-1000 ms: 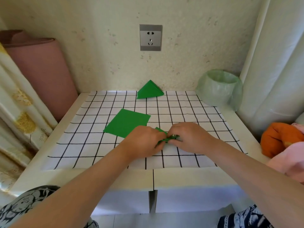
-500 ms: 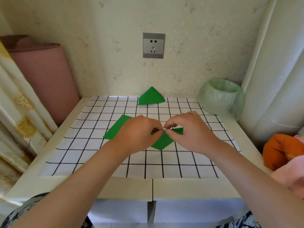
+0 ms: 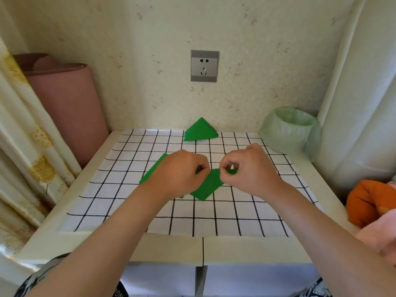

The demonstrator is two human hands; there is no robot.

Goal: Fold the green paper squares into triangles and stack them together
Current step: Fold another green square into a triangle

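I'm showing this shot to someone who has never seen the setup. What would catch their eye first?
Most likely the two hands meeting mid-table: the left hand and right hand pinch a green paper between them over the black-gridded sheet. Next comes the stack of green triangles at the far edge by the wall, just below the grey socket.

- I see a white worktop [image 3: 64, 243], with a black-gridded sheet [image 3: 214, 217] covering most of it.
- Folded green triangles [image 3: 200, 130] sit stacked at the sheet's far edge.
- A flat green square [image 3: 155, 167] lies left of centre, partly hidden.
- A green-lined bin [image 3: 291, 129] stands at the far right corner.
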